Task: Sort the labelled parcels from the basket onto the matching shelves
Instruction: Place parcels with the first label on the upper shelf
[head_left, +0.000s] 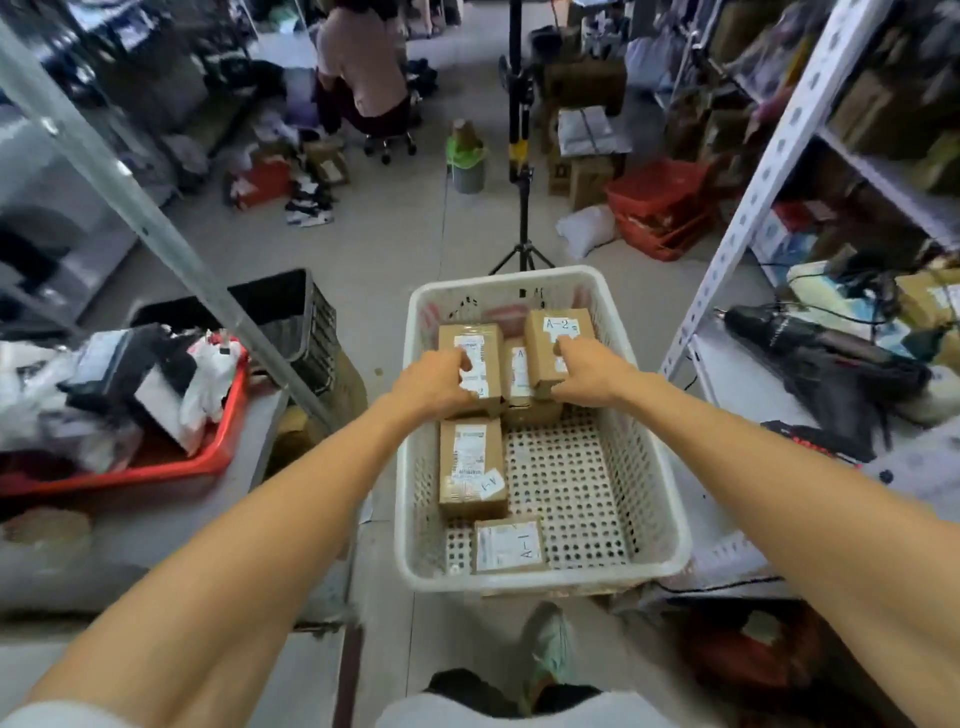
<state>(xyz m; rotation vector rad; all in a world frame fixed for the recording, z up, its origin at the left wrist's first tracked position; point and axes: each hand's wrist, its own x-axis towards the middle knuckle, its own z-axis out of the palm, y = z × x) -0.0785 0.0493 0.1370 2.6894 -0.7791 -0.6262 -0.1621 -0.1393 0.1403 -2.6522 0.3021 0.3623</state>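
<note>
A white perforated basket (660, 499) stands on the floor in front of me with several brown cardboard parcels inside. My left hand (434, 382) grips a parcel with a white shipping label (475, 343) at the basket's far left. My right hand (589, 371) grips a parcel marked A-2 (556, 330) at the far right, tilted up. Between them lies another parcel (517, 371), partly hidden. A parcel marked A-1 (471, 470) lies at mid left, and a small flat one marked A-1 (510, 545) lies at the near edge.
White metal shelving (769, 171) rises on the right with boxes and a dark tool. A red tray of bags (208, 452) and a black crate (306, 322) sit on the left. A tripod (521, 208), red baskets (660, 213) and a seated person (363, 73) are ahead.
</note>
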